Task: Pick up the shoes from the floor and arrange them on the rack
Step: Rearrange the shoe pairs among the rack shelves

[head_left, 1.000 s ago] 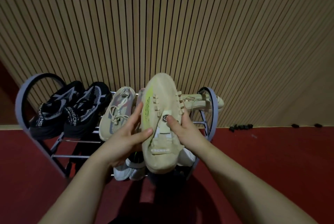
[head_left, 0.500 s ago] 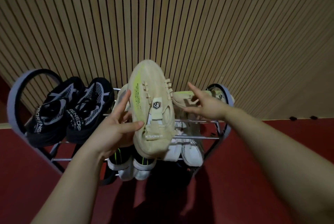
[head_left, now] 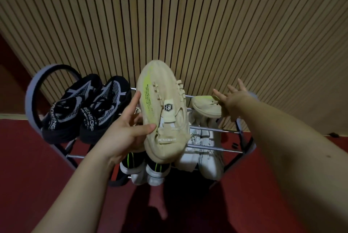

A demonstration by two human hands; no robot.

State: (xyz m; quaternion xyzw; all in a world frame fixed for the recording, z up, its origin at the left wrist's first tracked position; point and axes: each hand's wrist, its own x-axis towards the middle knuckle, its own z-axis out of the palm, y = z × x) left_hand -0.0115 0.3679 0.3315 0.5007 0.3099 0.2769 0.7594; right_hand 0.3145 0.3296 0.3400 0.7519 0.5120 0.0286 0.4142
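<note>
My left hand [head_left: 126, 131] grips a beige sneaker [head_left: 165, 112] with a yellow-green stripe, toe pointing up, held above the middle of the metal shoe rack [head_left: 216, 130]. Its partner, a second beige sneaker [head_left: 206, 107], lies on the rack's top tier at the right. My right hand [head_left: 232, 98] reaches out with fingers spread straight, touching that shoe's right end. A pair of black-and-grey sneakers [head_left: 86, 108] sits on the top tier at the left. White sneakers [head_left: 207, 150] rest on a lower tier at the right.
Two white shoes with black and green tops [head_left: 145, 170] sit on the bottom tier. A slatted wooden wall [head_left: 178, 25] rises right behind the rack. Red floor [head_left: 28, 157] lies around it, with small dark bits [head_left: 334, 135] at the wall's foot on the right.
My right hand let go of the held sneaker and moved right to the shoe on the top tier. My left hand lifted the sneaker higher and holds it alone.
</note>
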